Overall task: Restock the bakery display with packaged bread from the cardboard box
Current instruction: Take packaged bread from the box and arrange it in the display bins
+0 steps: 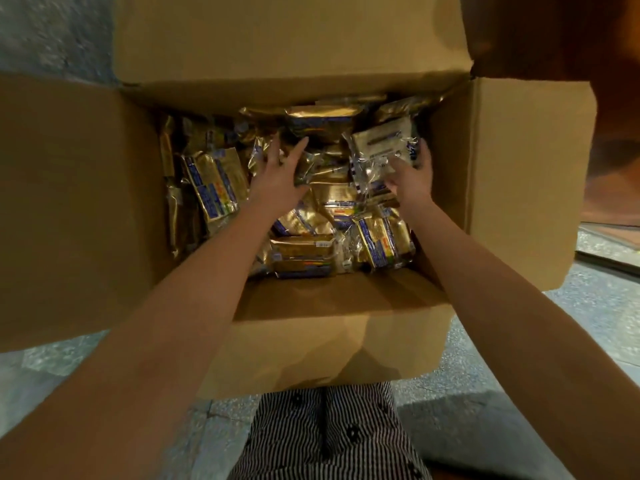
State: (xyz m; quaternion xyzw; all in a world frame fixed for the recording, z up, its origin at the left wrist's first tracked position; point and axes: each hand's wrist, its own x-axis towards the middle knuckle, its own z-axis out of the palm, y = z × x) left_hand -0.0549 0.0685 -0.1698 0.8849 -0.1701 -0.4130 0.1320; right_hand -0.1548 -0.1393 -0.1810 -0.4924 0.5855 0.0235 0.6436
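An open cardboard box (502, 174) stands on the floor below me, holding several packaged breads in gold and blue wrappers (214, 181). Both my arms reach down into it. My left hand (278, 174) lies with straight fingers spread on the packets at the middle of the pile. My right hand (414, 174) grips a clear-wrapped bread packet (381, 147), which is lifted and tilted above the others at the right side of the box. Packets under my hands are partly hidden.
The box's four flaps (62, 202) fold outward. Speckled grey floor (588, 306) surrounds it. A dark wooden fixture (588, 36) rises at the upper right. My striped garment (329, 434) shows at the bottom.
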